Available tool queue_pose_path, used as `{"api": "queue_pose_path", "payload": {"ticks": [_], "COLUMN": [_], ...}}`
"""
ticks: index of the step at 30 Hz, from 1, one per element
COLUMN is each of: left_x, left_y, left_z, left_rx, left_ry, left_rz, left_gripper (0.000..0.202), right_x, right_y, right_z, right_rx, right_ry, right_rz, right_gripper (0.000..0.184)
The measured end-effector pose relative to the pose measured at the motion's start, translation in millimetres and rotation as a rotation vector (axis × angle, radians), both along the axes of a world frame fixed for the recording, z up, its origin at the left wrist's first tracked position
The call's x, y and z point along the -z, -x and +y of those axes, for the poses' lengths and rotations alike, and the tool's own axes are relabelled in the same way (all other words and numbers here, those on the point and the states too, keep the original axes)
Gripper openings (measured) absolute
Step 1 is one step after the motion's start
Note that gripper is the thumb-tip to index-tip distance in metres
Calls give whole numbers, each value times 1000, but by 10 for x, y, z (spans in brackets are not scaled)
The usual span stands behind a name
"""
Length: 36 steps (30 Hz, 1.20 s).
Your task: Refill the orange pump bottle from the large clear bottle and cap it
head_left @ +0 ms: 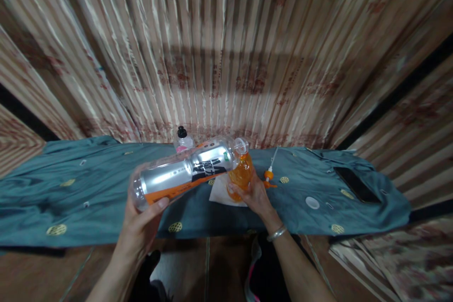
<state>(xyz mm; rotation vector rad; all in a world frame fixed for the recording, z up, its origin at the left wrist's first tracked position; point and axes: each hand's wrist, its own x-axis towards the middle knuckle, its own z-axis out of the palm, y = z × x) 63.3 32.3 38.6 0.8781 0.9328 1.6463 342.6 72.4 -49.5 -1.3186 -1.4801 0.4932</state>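
Plastic large bottle [184, 172], clear with a silver and orange label, lies nearly level above the table. The left hand [141, 219] clamps its base end: thumb pressed flat on the near side, the other fingers curled round the far side, mostly hidden. The bottle's open neck sits at the far end from those fingers, right over the top of the orange bottle [241, 174].

The right hand [256, 196] wraps the orange bottle from the near side, fingers closed round its lower body. It stands on white paper [219, 191], just beyond the fingertips, on the teal cloth [88, 188]. I can't tell whether the two mouths touch, or how much liquid the large bottle holds.

Risks, as I judge them:
- A one-handed hold at the base leaves the neck free to swing. A small wobble would put liquid past the narrow opening, onto the right fingers and the paper.
- A steeper tilt could bring a gulping surge and overflow.
- The pump top [269, 174], lying just right of the right hand, could be knocked or wetted.
- The phone [354, 183] lies well off to the right. A run along the cloth would have to be large to reach it.
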Motion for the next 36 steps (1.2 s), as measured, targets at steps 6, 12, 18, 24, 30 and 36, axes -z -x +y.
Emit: {"api": "queue_pose_path", "payload": {"ticks": [6, 12, 18, 24, 30, 36], "left_x": [104, 104, 59, 67, 51, -13], "left_y": [75, 106, 64, 93, 64, 7], "left_z": [58, 50, 19, 17, 19, 6], "left_rx": [-6, -11, -38, -40, -48, -29], "left_ry": [-29, -6, 7, -9, -35, -15], "left_rz": [9, 20, 40, 58, 45, 43], "left_gripper": [88, 91, 94, 94, 92, 79], "right_x": [8, 4, -13, -6, -19, -15], "right_y": [-12, -13, -17, -20, -17, -18], "right_z": [-2, -2, -2, -13, -18, -13], "right_rx": [-19, -2, -4, -10, -17, -5], "right_ry": [6, -13, 4, -10, 7, -13], "right_rz": [-8, -30, -30, -26, -20, -33], "right_gripper": [80, 78, 78, 75, 77, 72]}}
